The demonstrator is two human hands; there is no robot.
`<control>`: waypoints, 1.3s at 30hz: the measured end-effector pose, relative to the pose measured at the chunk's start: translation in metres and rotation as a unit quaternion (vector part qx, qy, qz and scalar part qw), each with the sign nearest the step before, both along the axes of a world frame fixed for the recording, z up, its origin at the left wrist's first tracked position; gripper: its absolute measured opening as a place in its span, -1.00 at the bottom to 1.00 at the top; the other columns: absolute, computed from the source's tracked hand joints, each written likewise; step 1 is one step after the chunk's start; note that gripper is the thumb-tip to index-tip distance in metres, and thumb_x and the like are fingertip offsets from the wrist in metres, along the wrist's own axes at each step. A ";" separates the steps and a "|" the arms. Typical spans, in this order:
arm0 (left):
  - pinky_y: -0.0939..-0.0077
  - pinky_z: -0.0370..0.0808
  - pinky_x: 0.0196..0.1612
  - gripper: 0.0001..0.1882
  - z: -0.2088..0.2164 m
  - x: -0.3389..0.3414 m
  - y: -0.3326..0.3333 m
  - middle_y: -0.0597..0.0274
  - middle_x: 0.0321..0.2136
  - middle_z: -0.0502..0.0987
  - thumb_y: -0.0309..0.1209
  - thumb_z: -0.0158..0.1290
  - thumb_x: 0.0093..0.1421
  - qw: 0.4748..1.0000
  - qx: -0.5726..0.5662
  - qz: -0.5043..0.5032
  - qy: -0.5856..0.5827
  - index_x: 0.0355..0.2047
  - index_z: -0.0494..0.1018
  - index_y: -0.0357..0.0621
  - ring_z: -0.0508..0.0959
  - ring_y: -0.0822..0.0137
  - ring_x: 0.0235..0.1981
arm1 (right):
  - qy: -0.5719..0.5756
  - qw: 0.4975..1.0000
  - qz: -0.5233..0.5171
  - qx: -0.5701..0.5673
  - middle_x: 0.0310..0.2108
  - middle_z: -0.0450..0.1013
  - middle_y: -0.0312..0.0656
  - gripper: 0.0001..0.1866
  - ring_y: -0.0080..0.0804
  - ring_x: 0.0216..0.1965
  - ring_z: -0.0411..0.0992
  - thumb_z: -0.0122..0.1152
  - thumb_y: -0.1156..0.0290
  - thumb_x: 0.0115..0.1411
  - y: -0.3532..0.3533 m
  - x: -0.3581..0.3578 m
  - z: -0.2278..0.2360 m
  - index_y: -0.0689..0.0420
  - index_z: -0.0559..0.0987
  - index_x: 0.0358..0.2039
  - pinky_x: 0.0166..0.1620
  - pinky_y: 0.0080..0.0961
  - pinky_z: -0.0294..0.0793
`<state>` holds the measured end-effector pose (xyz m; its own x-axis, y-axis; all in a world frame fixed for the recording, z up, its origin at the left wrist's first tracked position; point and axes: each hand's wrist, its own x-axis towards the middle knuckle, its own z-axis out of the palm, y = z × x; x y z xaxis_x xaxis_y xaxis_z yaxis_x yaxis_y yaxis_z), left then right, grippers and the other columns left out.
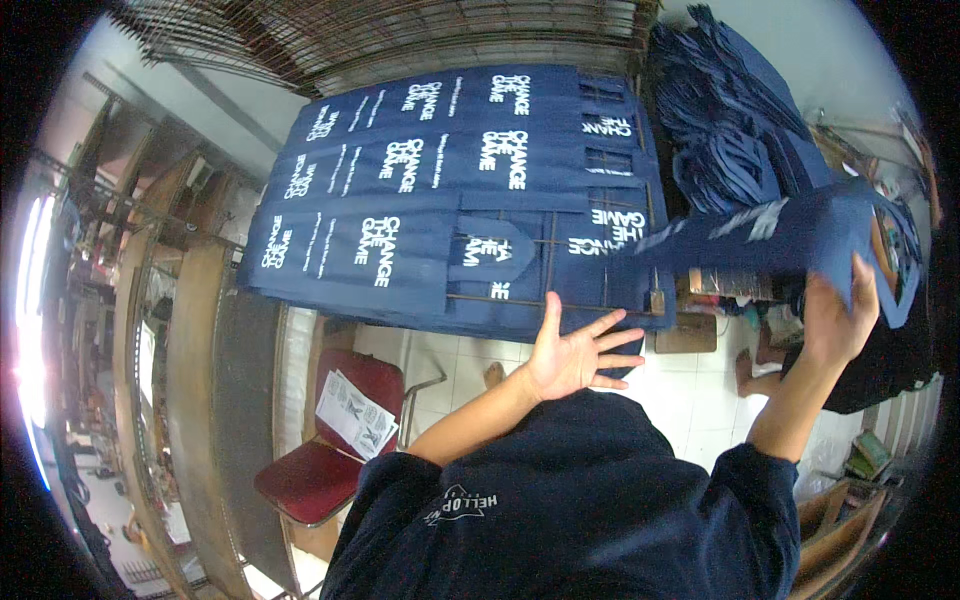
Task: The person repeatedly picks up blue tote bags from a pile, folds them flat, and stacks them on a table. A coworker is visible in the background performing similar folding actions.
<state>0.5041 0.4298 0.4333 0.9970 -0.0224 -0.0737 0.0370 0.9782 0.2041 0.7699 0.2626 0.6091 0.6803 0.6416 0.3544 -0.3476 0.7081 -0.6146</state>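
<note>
My right hand (840, 315), out to the right, grips a navy fabric bag (790, 235) with white print near its handle end. The bag is blurred and stretches leftward over the rack's right end. My left hand (580, 355) is held palm up with its fingers spread, holding nothing, at the near edge of the rack. Flat navy bags (410, 205) with white print lie in rows across the rack's left and middle. On the right side, the metal bars of the wire rack (550, 260) show, with more printed bags visible beneath them.
A large pile of navy bags (725, 130) stands at the back right. More empty wire racks (400, 45) are stacked behind. A red chair (305, 480) with printed papers (355, 415) is at the lower left. Another person's feet (755, 370) show at the right, beside dark cloth.
</note>
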 end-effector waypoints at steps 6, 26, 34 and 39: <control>0.25 0.50 -0.18 -0.07 0.017 -0.070 0.037 0.05 0.04 0.33 0.39 -0.29 0.04 0.985 -0.025 0.157 0.062 0.23 0.07 -0.01 0.43 0.13 -0.04 | -0.031 0.996 0.057 -0.067 -0.03 0.32 0.18 -0.61 -0.05 -0.03 0.36 -0.15 0.59 0.04 0.022 -0.074 -0.016 0.43 0.29 -0.07 0.11 -0.20 0.31; 0.44 0.42 -0.23 -0.39 -0.044 -0.213 0.187 -0.04 -0.29 0.49 -0.48 0.06 -0.01 0.499 0.700 0.318 0.400 0.11 0.24 -0.34 0.48 0.22 -0.34 | -0.094 0.757 -0.106 -0.638 -0.21 0.35 -0.12 -0.44 -0.31 -0.16 0.30 0.21 0.37 -0.13 0.160 -0.170 -0.207 0.33 0.34 -0.09 -0.05 -0.41 0.24; 0.35 0.41 -0.34 -0.44 -0.066 -0.224 0.196 -0.08 -0.38 0.49 -0.42 0.12 -0.04 0.436 0.763 0.321 0.354 0.00 0.34 -0.36 0.48 0.10 -0.44 | -0.082 0.736 -0.089 -0.666 -0.40 0.36 -0.26 -0.67 -0.45 -0.34 0.33 0.21 0.39 -0.13 0.155 -0.187 -0.221 0.22 0.42 -0.32 -0.36 -0.47 0.31; 0.19 0.44 -0.19 -0.49 -0.051 -0.224 0.200 -0.19 -0.32 0.47 -0.39 0.12 -0.03 0.477 0.752 0.259 0.374 -0.05 0.38 -0.34 0.50 -0.10 -0.27 | -0.101 0.740 -0.148 -0.648 -0.56 0.30 -0.35 -0.80 -0.54 -0.50 0.30 0.21 0.39 -0.12 0.158 -0.192 -0.222 0.14 0.42 -0.47 -0.53 -0.52 0.27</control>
<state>0.2798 0.6293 0.3823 0.5228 0.8514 0.0429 0.4816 -0.3365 0.8092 0.5780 0.4209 0.3867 0.8758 0.3651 -0.3156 -0.1043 -0.4953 -0.8624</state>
